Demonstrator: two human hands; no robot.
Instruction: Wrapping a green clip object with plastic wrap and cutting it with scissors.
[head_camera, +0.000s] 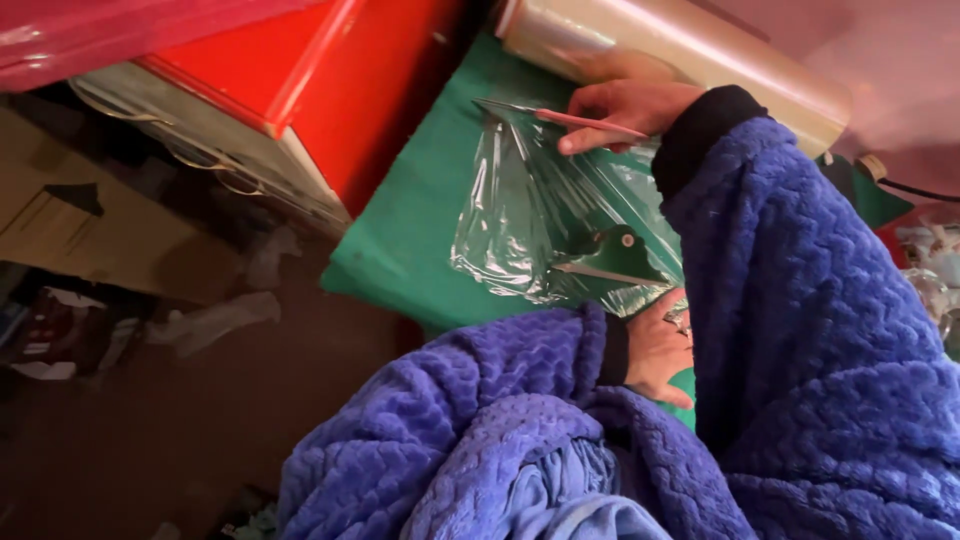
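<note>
So far a sheet of clear film (530, 215) lies pulled off the roll (670, 50) across the green bench (410, 220), uncut, right hand (625, 105) gripping a thin pink-handled blade (560, 117), left hand (655, 350) closed on scissors (610, 272).

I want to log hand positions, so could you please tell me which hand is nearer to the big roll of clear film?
Right. The right hand lies against the roll of clear film, holding a thin pink tool. The left hand is farther down, at the wrapped piece.

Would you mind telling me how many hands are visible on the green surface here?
2. The right hand is near the plastic-film roll, pinching a thin pink stick; the left hand rests at the clear film's lower edge, partly hidden by blue sleeves.
</note>
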